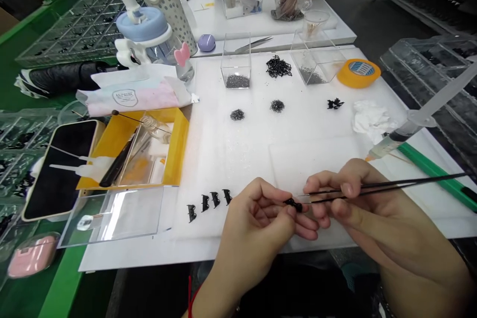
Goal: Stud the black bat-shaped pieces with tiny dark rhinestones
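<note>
Near tweezers (428, 179) in right hand (367, 208), black piece (293, 204) in left hand (261, 221)

Thin red wrist cord (191, 301), bare fingers (278, 228), dark clothing (298, 288)

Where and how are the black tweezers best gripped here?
Hold the black tweezers by both slim arms, a little behind the tips, thumb opposite fingers, coming from the right. That looks best: the fine tips point left toward the small black piece in the left hand, while the joined end extends right, beyond the right hand.
</note>
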Demonstrator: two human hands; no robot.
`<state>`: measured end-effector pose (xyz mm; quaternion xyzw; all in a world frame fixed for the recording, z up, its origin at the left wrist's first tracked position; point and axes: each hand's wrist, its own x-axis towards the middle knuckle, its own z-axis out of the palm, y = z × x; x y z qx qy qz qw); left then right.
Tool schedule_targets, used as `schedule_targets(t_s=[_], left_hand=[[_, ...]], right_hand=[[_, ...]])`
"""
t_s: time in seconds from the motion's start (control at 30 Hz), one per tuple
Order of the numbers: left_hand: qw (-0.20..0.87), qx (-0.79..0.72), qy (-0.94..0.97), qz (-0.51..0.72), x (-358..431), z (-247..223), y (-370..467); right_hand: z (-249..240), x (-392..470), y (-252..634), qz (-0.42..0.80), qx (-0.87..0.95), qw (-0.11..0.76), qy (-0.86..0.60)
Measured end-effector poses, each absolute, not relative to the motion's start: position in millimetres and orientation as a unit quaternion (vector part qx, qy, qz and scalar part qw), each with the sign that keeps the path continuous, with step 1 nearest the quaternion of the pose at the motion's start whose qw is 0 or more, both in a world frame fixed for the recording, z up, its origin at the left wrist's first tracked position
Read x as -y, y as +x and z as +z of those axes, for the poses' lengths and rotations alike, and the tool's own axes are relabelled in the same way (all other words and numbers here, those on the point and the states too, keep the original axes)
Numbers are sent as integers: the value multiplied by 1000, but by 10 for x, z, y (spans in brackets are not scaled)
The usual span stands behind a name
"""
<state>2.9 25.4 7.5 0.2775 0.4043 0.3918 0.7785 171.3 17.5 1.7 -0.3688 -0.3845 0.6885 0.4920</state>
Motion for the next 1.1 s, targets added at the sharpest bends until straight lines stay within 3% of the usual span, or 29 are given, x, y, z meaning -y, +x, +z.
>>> schedule_targets(t_s=[1.1], left_hand=[[787,-400,278,378,-274,139,29]], right_hand=[[45,-202,1658,699,341,465,-424]])
